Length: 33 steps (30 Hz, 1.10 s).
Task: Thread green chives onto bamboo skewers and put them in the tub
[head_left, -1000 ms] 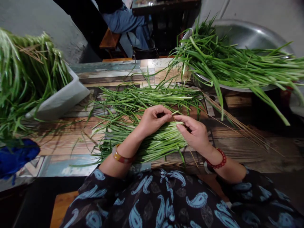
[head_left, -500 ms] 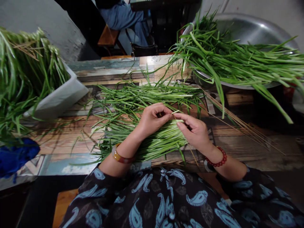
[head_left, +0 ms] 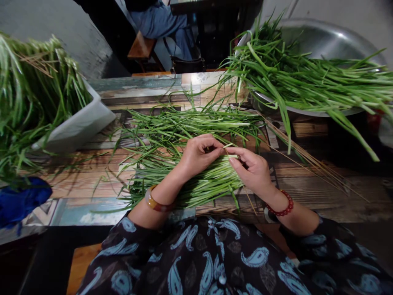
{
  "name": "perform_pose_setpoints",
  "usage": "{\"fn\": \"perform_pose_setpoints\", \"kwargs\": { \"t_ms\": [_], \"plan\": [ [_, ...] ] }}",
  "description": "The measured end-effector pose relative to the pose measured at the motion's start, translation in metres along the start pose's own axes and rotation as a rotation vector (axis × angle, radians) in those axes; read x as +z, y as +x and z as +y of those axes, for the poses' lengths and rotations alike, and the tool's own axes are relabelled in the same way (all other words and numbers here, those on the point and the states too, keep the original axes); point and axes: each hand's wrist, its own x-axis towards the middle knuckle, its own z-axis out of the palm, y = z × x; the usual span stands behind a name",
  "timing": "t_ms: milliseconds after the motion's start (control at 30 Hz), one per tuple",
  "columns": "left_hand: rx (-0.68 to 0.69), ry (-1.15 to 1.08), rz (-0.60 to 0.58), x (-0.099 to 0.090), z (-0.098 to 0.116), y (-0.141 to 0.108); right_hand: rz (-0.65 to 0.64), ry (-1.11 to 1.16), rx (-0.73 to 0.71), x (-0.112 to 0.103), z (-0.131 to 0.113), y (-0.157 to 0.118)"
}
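Note:
My left hand (head_left: pixel 201 155) is closed in a pinch at the white end of a garlic chive stalk (head_left: pixel 227 145). Close against it, my right hand (head_left: pixel 253 168) pinches around the upper part of a thin bamboo skewer (head_left: pixel 250 200), whose lower end pokes out toward me past the stalks. Under both hands lies a flat row of garlic chives (head_left: pixel 199 188), cut ends to the right and leaves to the left. The skewer appears to cross this row near the cut ends; its middle is hidden. Beyond my hands is a looser pile of chives (head_left: pixel 196 121).
At the left, a white plastic tub (head_left: pixel 78 123) is heaped with chives with sticks on top. A metal basin (head_left: pixel 331 39) of chives stands back right. Loose bamboo skewers (head_left: pixel 310 157) lie at right, a blue cloth (head_left: pixel 24 200) at left. A person's legs (head_left: pixel 162 24) show behind the table.
Almost nothing differs. Both hands keep the same pinch at the same spot, and the whole view has shifted very slightly.

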Motion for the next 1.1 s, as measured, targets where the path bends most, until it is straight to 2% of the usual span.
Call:
{"fn": "perform_pose_setpoints", "kwargs": {
  "t_ms": [233, 400, 600, 767, 967, 1100],
  "plan": [
    [0.063, 0.124, 0.009, 0.002, -0.002, 0.000, 0.037, 0.141, 0.101, 0.008, 0.009, -0.003],
    [0.094, 0.138, -0.016, 0.002, -0.006, 0.000, 0.004, 0.159, 0.098, 0.008, 0.008, -0.003],
    [0.121, 0.123, -0.181, 0.001, -0.009, 0.001, 0.001, 0.094, 0.096, 0.007, 0.012, -0.003],
    [0.048, -0.005, -0.198, -0.004, -0.004, 0.002, 0.018, 0.094, 0.086, 0.006, 0.014, -0.003],
    [-0.064, -0.111, -0.398, -0.006, 0.001, 0.001, 0.001, 0.047, -0.006, 0.001, 0.006, -0.001],
    [-0.150, -0.202, -0.422, -0.004, -0.001, 0.000, 0.015, 0.036, -0.051, 0.001, 0.003, 0.001]
  ]
}}
